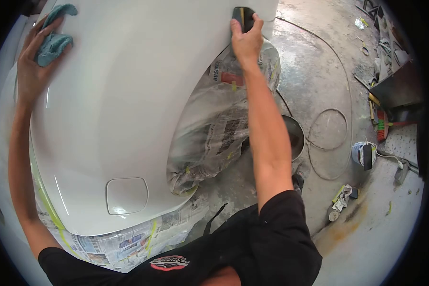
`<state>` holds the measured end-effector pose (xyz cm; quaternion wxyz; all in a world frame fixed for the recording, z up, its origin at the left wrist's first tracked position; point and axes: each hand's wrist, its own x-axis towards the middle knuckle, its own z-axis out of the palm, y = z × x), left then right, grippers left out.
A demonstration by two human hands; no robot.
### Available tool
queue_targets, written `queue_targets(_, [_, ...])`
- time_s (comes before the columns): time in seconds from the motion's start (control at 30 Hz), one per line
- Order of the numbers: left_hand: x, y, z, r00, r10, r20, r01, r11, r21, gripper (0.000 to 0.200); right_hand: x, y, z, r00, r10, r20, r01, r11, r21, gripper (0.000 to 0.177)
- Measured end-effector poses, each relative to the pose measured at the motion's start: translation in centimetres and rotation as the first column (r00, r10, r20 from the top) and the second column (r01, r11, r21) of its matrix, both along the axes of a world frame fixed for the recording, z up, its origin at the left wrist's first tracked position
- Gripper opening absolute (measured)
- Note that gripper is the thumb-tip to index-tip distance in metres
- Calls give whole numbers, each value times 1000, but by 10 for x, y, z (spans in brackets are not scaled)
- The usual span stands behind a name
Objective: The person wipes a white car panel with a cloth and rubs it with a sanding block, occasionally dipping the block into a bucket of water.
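A glossy white car body panel (128, 105) fills the middle of the view, with a square fuel flap (127, 196) low on it. At its upper left edge, my left hand (35, 62) has its fingers curled round a bunched teal cloth (54, 49). High on the right side, near the top of the wheel arch, my right hand (247, 42) grips a dark block (243, 18) with a yellowish stripe; it looks like a sanding block. That block rests against the panel, and its underside is hidden.
Newspaper and plastic masking (219, 128) covers the wheel. More taped newspaper (133, 238) hangs below the panel. A dark hose (341, 62) loops across the concrete floor. On the right stand a paint bucket (357, 152), a brush (382, 126) and assorted clutter.
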<state>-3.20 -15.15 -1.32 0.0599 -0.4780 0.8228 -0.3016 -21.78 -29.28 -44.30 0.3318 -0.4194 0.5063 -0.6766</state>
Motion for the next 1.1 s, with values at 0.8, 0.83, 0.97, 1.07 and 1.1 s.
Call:
queue_targets(0.8, [-3, 3, -2, 997, 71, -40, -70, 997, 14, 50, 14, 19, -11, 996, 22, 89, -14, 996, -90, 67])
queue_targets(0.83, [-2, 2, -2, 998, 44, -43, -43, 999, 12, 50, 1, 4, -5, 998, 9, 68, -8, 1000, -21, 66])
queue_targets(0.97, [-3, 0, -2, 998, -17, -58, 17, 1000, 15, 50, 16, 56, 15, 998, 5, 63, -2, 999, -47, 67])
queue_targets(1.07, [-5, 2, -3, 1000, -9, 11, 10, 999, -39, 50, 73, 275, 37, 989, 21, -145, -79, 910, -408, 60])
queue_targets(1.1, [-2, 1, -3, 999, -35, 2, 35, 999, -36, 50, 85, 321, 27, 980, 66, -189, -140, 903, -407, 63])
